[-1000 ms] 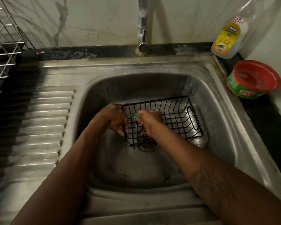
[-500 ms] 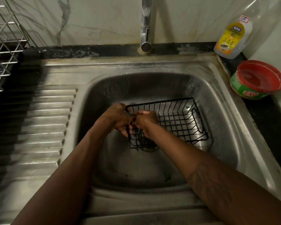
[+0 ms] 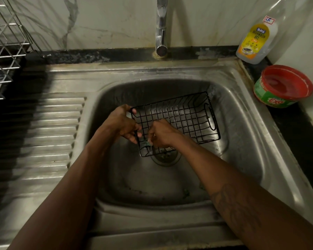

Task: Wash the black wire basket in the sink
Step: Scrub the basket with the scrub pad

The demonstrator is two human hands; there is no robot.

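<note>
Steel sink (image 3: 233, 87) wall lies nearest us, and our two forearms reach over it into the bowl. Our right hand (image 3: 163, 135) is pinched shut on a small green scrubber (image 3: 146, 144), pressed against the near corner of the basket (image 3: 181, 120). Our left hand (image 3: 122, 124) is clamped on the basket's left end, thumb over the top rim wire and fingers curled round the side wires.

We see the basket tilted in the bowl, its near corner low over the drain (image 3: 165, 156) and its far end raised toward the back wall. It looks light and stiff to us: thin black coated wire in an open grid, unlikely to bend under scrubbing. Wet, that coating will probably be slick, so we judge the rim wire or the looped handle (image 3: 210, 117) at the right end the surest places to hold; a grip across several wires should stop it twisting.

Beyond, the tap (image 3: 161, 33) stands over the bowl with no water running that we can see. Farther right a dishwash bottle (image 3: 256, 38) and a red tub (image 3: 285, 85) sit on the counter.
</note>
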